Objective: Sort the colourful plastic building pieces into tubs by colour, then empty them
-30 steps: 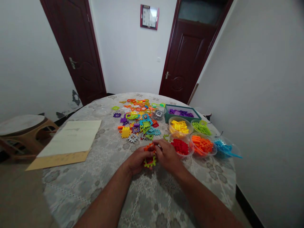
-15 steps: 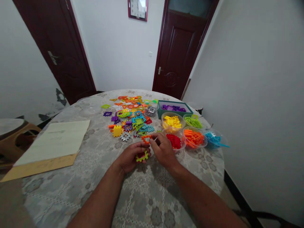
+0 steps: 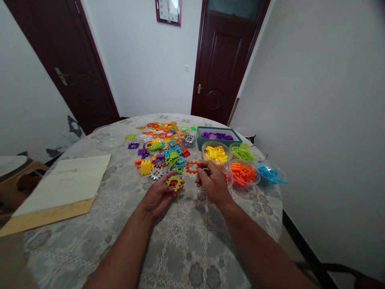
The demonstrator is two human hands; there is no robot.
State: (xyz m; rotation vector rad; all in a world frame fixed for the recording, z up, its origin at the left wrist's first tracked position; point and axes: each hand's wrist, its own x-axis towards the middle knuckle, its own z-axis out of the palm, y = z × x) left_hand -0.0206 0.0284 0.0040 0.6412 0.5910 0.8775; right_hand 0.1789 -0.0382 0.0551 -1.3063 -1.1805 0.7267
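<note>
My left hand [image 3: 159, 195] is palm up and closed around a yellow-green notched building piece [image 3: 174, 183], a square frame with red showing inside and below it. Between the thumb and fingers of my right hand [image 3: 214, 180] is an orange open-frame building piece [image 3: 191, 167] with notched edges, raised over the table. The two pieces are apart. Just beyond my hands lies a pile of mixed building pieces, among them a yellow square piece [image 3: 146, 167], a grey lattice piece [image 3: 157, 174] and green gear-edged pieces [image 3: 172, 157].
Bowls hold yellow pieces [image 3: 215, 153], orange pieces [image 3: 243, 172], light green pieces [image 3: 242, 152] and blue pieces [image 3: 268, 172]; a red one is partly hidden by my right hand. Behind stands a green box [image 3: 237, 141] of purple pieces. Paper [image 3: 66, 182] lies on the left over brown card.
My hands have moved apart. The orange piece has come away to the right and turned to face me, and the left palm has opened upward with the yellow-green piece.
</note>
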